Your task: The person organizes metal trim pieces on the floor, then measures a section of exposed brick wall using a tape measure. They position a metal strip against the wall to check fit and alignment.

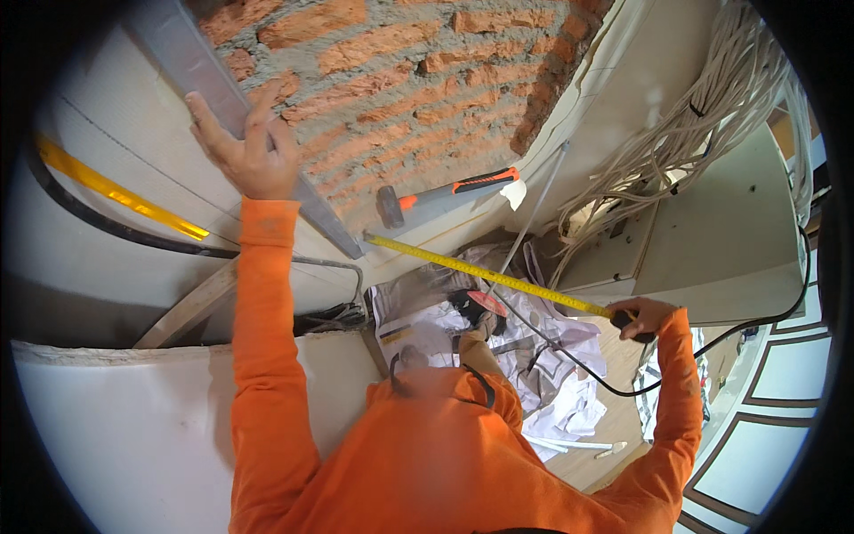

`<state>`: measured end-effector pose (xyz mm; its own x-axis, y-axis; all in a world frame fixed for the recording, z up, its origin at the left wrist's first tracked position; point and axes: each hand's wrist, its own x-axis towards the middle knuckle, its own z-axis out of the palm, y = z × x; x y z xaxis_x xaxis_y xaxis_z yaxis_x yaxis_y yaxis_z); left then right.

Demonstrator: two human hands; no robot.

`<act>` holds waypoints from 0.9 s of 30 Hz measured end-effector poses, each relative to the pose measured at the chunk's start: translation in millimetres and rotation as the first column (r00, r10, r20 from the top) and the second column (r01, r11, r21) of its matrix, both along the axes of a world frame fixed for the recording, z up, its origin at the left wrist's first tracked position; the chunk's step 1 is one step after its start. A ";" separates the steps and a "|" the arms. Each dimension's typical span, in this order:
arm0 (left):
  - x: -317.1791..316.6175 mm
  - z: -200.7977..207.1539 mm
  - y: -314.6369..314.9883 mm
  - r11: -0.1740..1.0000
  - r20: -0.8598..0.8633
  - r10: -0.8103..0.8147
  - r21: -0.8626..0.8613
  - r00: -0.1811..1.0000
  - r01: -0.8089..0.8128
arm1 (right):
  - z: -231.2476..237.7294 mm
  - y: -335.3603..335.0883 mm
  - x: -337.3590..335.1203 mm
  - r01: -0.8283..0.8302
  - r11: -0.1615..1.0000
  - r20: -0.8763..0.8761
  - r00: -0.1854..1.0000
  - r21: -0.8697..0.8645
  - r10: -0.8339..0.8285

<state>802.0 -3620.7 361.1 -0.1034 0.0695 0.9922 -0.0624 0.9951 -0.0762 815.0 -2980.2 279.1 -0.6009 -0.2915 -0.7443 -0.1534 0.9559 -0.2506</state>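
My left hand (253,151) grips a long grey metal straightedge (322,214) across its width, with fingers and thumb at its two edges. The bar slants over the left side of a bare brick patch (391,80). In my right hand (645,319) is a dark tape measure, its case mostly hidden by my fingers. The yellow tape blade (489,274) is pulled out leftward, its end close to the bar's lower end. On the ledge below the bricks lies a hammer (445,194) with a grey and orange handle.
Bundled pale cables (685,151) hang at the right by a pale cabinet panel (729,222). A black cable (614,390) loops beneath my right arm. Crumpled sheeting (569,383) covers part of the floor. A yellow strip (133,191) and a wooden batten (191,303) are at left.
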 end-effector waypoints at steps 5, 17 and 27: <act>-2.5 2.9 3.1 0.998 0.022 -0.043 -0.037 0.999 0.044 | 9.8 -19.9 -75.3 -0.199 0.980 -0.048 0.979 0.027 0.200; -5.6 6.5 21.2 0.995 0.074 0.099 -0.007 0.992 -0.099 | -0.1 -43.3 -259.1 -0.364 0.901 0.136 0.906 -0.238 0.402; -7.7 7.2 28.2 0.979 0.101 0.206 -0.020 0.973 -0.205 | 3.4 -65.5 -349.6 -0.444 0.887 0.085 0.886 -0.124 0.455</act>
<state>794.3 -3592.5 368.3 -0.2171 0.0459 0.9751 -0.2566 0.9611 -0.1024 465.5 -3045.7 282.5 -0.3048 -0.5858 -0.7509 -0.5271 0.7605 -0.3793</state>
